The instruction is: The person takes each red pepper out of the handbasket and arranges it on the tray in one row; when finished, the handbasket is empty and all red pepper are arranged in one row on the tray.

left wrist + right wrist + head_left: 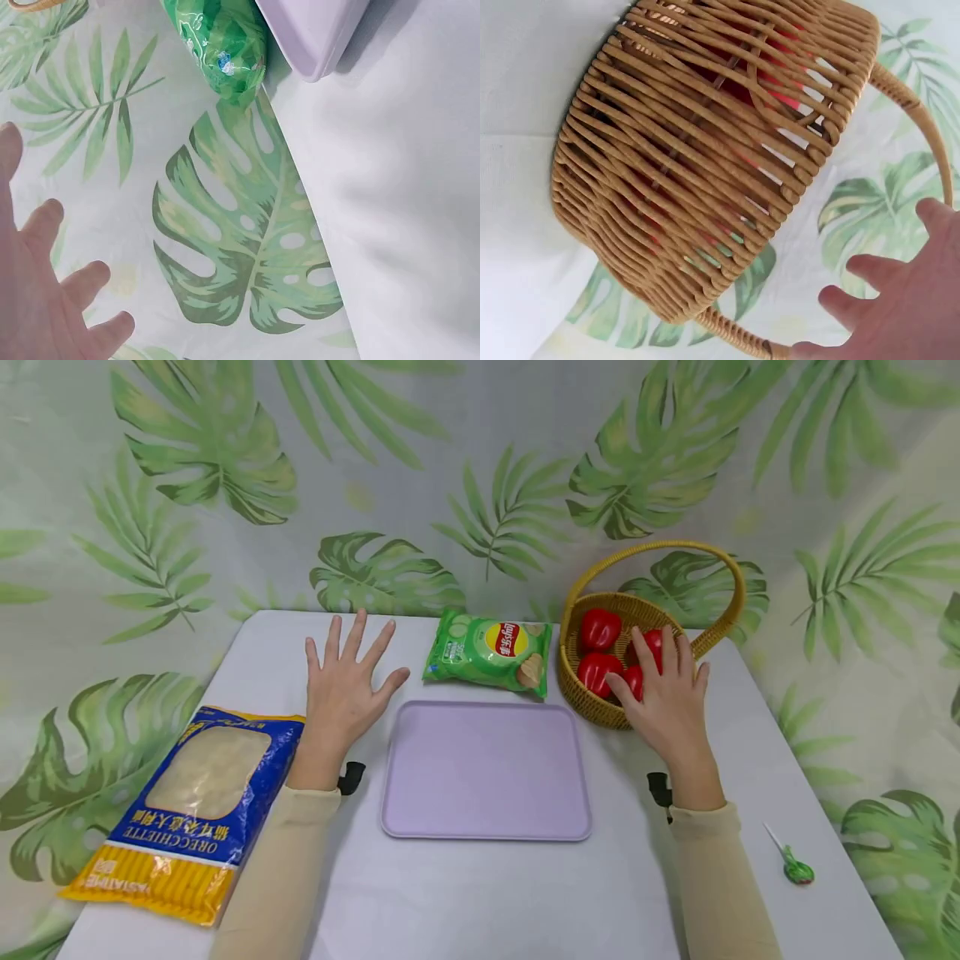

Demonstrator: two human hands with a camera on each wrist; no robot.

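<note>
My left hand (342,687) is held up with its fingers spread and nothing in it, left of a lilac tray (487,772) on the white table. A green bag of Lay's chips (480,647) lies behind the tray, to the right of this hand. My right hand (670,706), its fingers spread, hovers at the near side of a wicker basket (600,714). Inside the basket are several glossy red rounded fruits (597,673), partly hidden by the fingers. In the right wrist view the hand (907,300) is beside the basket's woven side (697,150); contact with it cannot be made out.
A blue and yellow bag of orecchiette pasta (210,768) lies at the left, partly beside my left forearm. On the right side of the table lies a lollipop (797,870) in a green wrapper. The basket's tall handle (652,547) arches upward. A leaf-printed cloth (510,410) hangs behind.
</note>
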